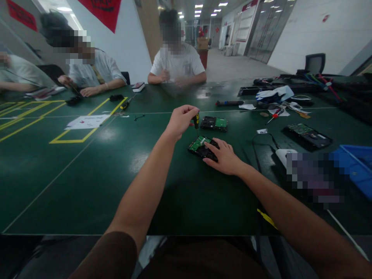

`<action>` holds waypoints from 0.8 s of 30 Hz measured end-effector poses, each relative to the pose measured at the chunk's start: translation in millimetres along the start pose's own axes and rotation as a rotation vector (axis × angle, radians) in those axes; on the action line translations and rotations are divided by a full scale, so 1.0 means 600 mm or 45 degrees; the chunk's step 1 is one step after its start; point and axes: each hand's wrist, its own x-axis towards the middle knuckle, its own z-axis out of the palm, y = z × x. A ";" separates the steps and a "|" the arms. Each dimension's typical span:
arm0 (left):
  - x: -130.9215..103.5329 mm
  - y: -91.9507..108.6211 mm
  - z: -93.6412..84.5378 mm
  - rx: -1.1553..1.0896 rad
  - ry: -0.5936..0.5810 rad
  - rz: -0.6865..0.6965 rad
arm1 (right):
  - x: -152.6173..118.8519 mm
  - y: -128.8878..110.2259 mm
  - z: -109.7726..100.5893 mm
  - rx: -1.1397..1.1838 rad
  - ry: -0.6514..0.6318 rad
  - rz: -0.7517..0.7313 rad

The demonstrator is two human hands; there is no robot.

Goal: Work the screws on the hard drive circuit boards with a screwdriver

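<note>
A black hard drive with a green circuit board (200, 144) lies on the green table in front of me. My right hand (225, 157) grips its right side, with fingers over the top and the thumb along the near edge. Closed round the handle of a yellow-and-black screwdriver (197, 121) is my left hand (183, 119). The screwdriver stands upright, its thin shaft pointing down at the far edge of the drive; whether the tip touches a screw is too small to tell. Just beyond lies a second hard drive (214, 123).
To the right are another hard drive (307, 135), a blue bin (354, 164), a white device with a cable (286, 157), and a red screwdriver (275, 115) among gloves (274, 95). Paper (88, 121) lies left. Several people sit across the table (72, 190).
</note>
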 end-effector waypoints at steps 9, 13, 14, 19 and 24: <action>0.003 -0.009 0.008 0.185 0.027 0.216 | 0.000 0.005 -0.001 0.018 -0.003 -0.006; 0.000 -0.013 0.013 0.285 0.003 0.309 | 0.000 0.002 -0.003 0.019 -0.018 0.000; -0.002 -0.013 0.014 0.326 0.014 0.338 | 0.000 0.001 -0.003 0.022 -0.016 -0.001; -0.006 -0.006 0.011 0.502 0.104 0.410 | -0.001 0.003 -0.001 0.029 -0.010 -0.003; -0.004 -0.003 0.003 0.531 0.055 0.397 | -0.001 0.005 0.001 0.043 -0.004 -0.004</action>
